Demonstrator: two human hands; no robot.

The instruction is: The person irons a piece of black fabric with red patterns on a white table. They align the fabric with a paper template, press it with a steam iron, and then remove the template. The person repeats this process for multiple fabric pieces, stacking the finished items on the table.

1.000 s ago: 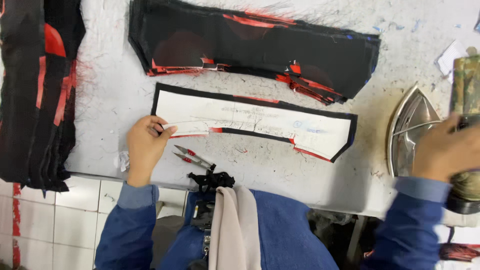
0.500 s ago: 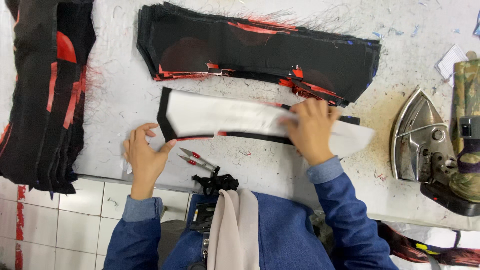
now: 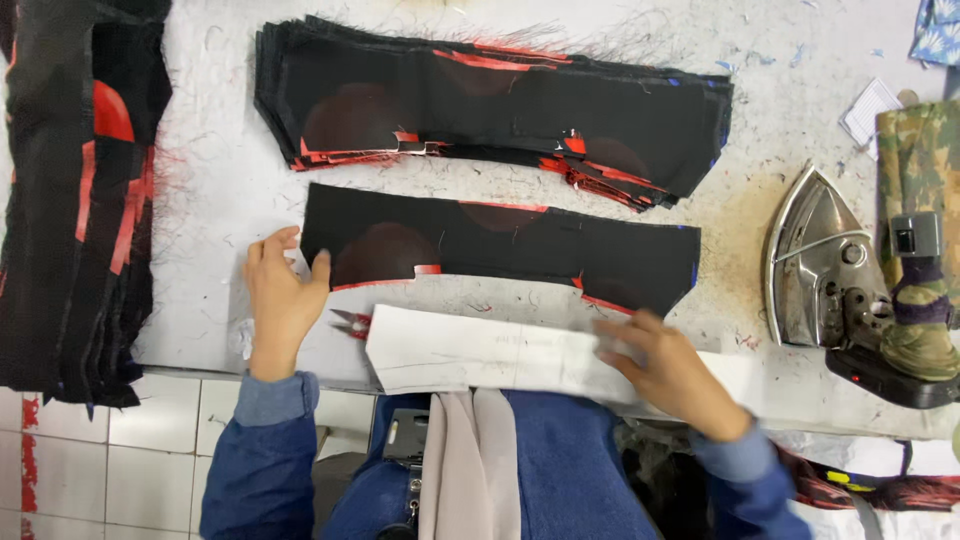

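We pulled the white pattern off the black piece.
Our left hand [image 3: 283, 300] pinned the black fabric piece [image 3: 500, 245], fingers spread; our right hand [image 3: 672, 372] lay flat-fingered on the white paper pattern [image 3: 480, 355].

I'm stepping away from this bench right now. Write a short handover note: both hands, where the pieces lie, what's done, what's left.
Left hand: flat, pinning the left end of the single black fabric piece.
Right hand: on the white paper pattern, which lies at the near table edge, off the fabric.
Red snips lie beside the left hand. Iron is parked at right.
Done: pattern lifted off the piece.
Left: black fabric stack behind and the pile at far left.
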